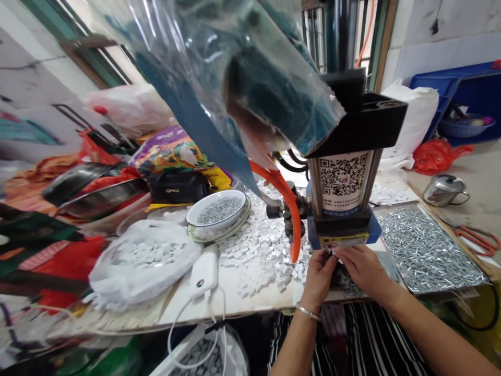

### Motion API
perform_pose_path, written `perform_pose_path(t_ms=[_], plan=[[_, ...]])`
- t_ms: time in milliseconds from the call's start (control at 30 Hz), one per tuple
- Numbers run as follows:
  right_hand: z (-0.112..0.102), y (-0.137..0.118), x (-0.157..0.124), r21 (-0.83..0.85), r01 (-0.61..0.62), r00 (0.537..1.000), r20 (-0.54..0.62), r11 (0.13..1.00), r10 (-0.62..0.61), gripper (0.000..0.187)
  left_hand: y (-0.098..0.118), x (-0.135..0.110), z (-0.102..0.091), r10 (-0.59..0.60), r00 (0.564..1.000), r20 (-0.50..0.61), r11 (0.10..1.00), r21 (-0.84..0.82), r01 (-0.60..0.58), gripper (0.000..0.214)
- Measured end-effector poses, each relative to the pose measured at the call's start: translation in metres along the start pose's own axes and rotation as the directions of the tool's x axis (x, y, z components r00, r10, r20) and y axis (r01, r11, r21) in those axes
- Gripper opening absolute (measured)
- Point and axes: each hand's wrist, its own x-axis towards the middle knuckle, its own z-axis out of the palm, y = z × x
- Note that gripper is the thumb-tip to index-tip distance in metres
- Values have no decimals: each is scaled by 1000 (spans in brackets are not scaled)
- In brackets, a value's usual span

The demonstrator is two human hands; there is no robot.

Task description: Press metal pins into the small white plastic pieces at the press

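Note:
My left hand (319, 274) and my right hand (362, 266) meet at the base of a small press machine (344, 177) that carries a QR-code label. The fingertips of both hands are pinched together around a tiny part just under the machine's yellow warning sticker; the part is too small to name. A heap of small white plastic pieces (258, 245) lies on the table just left of my left hand. To the right of my right hand, a tray of small metal pins (425, 248) is spread out. A bracelet is on my left wrist.
A white bowl of metal pins (219, 209) and a plastic bag of white pieces (144, 258) sit at left. A white power bank (204, 271) with cable lies near the table edge. Orange scissors (475, 237) and a steel pot (444, 189) are at right. A clear plastic sheet (235, 78) hangs overhead.

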Motion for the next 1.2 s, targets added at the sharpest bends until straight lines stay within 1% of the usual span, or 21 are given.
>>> perform_pose_path(t_ms=[100, 200, 300, 433, 533, 600, 667, 800, 867, 933, 1067, 1200], plan=[[-1, -1, 0, 2, 23, 1000, 12, 1000, -23, 25, 0, 0, 0, 7, 1000, 8, 1000, -19, -6, 30], [-3, -3, 0, 18, 10, 1000, 10, 1000, -10, 21, 0, -2, -2, 12, 1000, 13, 998, -58, -11, 34], [-7, -5, 1, -3, 15, 1000, 21, 1000, -15, 22, 0, -4, -3, 11, 1000, 28, 997, -76, -9, 38], [-10, -9, 4, -14, 18, 1000, 7, 1000, -18, 26, 2, -1, 0, 8, 999, 34, 999, -36, -7, 40], [-16, -9, 2, 71, 0, 1000, 14, 997, -1, 29, 1, 0, 3, 31, 1000, 1, 999, 5, -31, 36], [-24, -4, -8, 104, -38, 999, 30, 994, 35, 31, 1, 0, 4, 32, 999, -21, 999, 42, -31, 32], [-34, 7, -27, 72, -84, 996, 47, 994, 81, 32, 1, -1, 5, 16, 999, -43, 998, 58, -13, 29], [-53, 33, -76, -87, -119, 991, 55, 989, 124, 25, 0, -1, 6, -8, 997, -76, 1000, 19, 10, 28], [-59, 43, -98, -171, -105, 992, 51, 980, 115, 23, -1, 0, 6, -8, 997, -78, 1000, 7, 8, 27], [-62, 48, -114, -240, -75, 994, 62, 968, 92, 24, -2, 0, 6, 1, 997, -81, 1000, 0, -1, 25], [-61, 50, -126, -340, -34, 990, 115, 940, 77, 29, -2, 1, 6, 9, 997, -77, 1000, -28, -11, 25], [-57, 51, -128, -380, -49, 990, 107, 924, 96, 29, -3, 1, 4, -7, 998, -65, 1000, -26, 5, 27]])
